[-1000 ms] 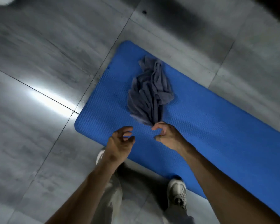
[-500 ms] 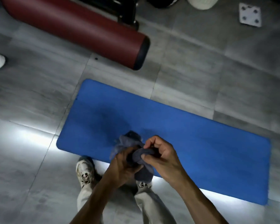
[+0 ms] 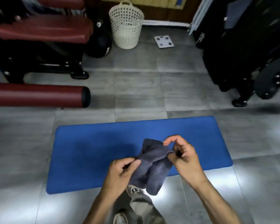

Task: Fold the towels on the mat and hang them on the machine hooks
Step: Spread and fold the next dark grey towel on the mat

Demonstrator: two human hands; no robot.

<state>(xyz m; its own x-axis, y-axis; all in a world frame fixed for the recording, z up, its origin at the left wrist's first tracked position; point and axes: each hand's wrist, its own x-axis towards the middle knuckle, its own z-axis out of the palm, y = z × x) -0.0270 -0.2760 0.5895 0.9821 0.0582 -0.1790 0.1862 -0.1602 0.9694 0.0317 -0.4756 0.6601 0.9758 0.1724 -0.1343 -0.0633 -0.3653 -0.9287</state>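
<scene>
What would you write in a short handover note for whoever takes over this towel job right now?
Left hand: pinches the towel at its left corner.
Right hand: pinches its right corner.
Towel: held up over the near edge of the mat, hanging bunched, not on it.
Done: towel picked up.
Left: fold it on the mat, hang it on a machine hook. No hook can be made out in this view.

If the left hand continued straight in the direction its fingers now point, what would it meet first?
The left hand points right and slightly up in the picture, pinching the dark grey cloth towel. Going straight on, it would probably push into that towel first, then the right hand holding the other end. Depth is unclear.
</scene>
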